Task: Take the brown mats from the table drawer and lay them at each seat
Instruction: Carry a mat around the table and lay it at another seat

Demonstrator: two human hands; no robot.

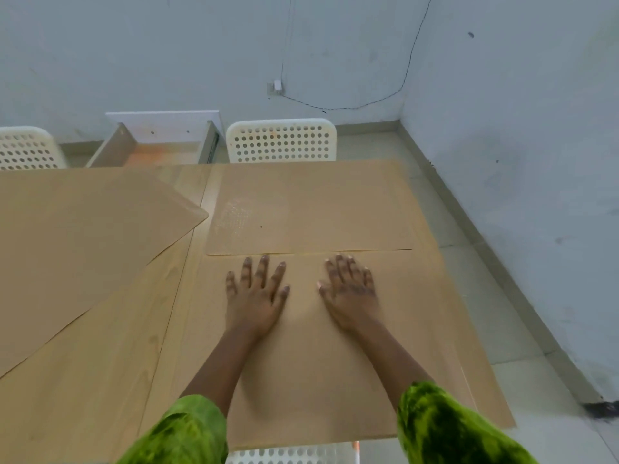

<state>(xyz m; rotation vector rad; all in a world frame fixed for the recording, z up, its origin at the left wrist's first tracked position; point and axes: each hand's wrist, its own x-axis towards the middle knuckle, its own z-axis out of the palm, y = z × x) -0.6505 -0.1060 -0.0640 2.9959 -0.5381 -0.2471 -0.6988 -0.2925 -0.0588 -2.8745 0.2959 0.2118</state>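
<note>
left hand (pixel 256 296): lying flat on the near mat (pixel 418 346), fingers spread, grip released.
right hand (pixel 350 293): pressing flat on the same mat beside the left one, fingers straight, grip released.
near mat: lying along the tabletop (pixel 117 363) edge closest to the person, its far edge meeting the far mat (pixel 335 209).
far mat: lying in front of the white chair (pixel 281 140).
third mat (pixel 83 236): lying slanted at the left.
drawer (pixel 160 142): standing open beyond the tabletop.

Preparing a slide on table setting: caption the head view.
Left hand and right hand rest flat on the near brown mat; second mat by a white perforated chair, third mat left, drawer open.
</note>
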